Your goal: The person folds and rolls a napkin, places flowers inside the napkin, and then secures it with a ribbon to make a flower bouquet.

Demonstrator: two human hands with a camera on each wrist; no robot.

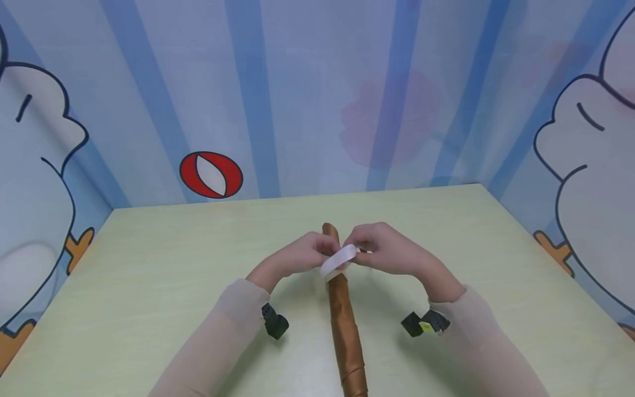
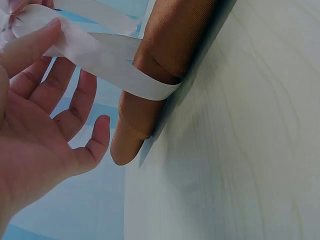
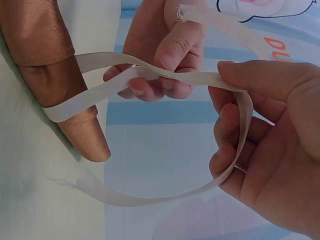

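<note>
A long, narrow roll of brown satiny cloth [image 1: 344,325] lies on the table, pointing away from me. Near its far, tapered end [image 3: 87,135] a white ribbon [image 2: 150,89] loops around it. My left hand [image 1: 305,253], on the roll's left side, pinches the ribbon between thumb and fingers where its two lengths cross, just off the cloth. From the right, my right hand [image 1: 392,251] pinches one ribbon length between thumb and index finger. That length curves down past the fingers to a frayed loose tail [image 3: 135,201]. Another frayed end [image 3: 225,27] sticks out above the left hand.
The pale wood-grain table [image 1: 173,275] extends to both sides of the roll. Behind it stands a blue striped backdrop [image 1: 312,99] with cartoon prints. A small black camera [image 1: 274,322] sits at the left wrist, another [image 1: 426,323] at the right.
</note>
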